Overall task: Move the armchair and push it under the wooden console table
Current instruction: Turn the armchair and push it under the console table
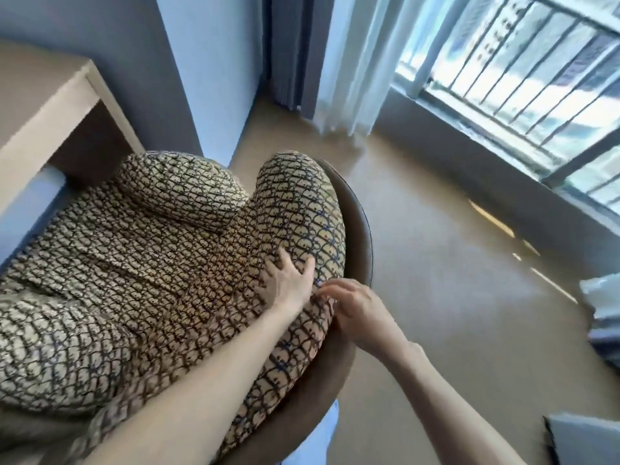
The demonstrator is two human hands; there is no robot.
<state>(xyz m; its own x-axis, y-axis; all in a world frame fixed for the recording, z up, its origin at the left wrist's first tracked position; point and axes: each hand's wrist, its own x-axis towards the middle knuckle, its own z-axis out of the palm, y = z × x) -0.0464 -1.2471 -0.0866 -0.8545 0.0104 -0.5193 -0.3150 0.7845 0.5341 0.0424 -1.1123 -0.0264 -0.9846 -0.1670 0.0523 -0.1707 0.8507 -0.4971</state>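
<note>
The armchair fills the lower left: beige cushions with a dark woven pattern in a brown curved shell. Its front points toward the wooden console table, a pale wooden top with a leg at the upper left; the seat's front edge lies just under the table's edge. My left hand rests flat with spread fingers on the backrest cushion. My right hand curls over the cushion's edge by the shell rim, fingers bent on the fabric.
A grey-blue wall stands behind the table. Curtains hang at the top centre, and a window with railing bars runs along the right. Shiny beige floor stretches to the right of the chair. Pale objects lie at the right edge.
</note>
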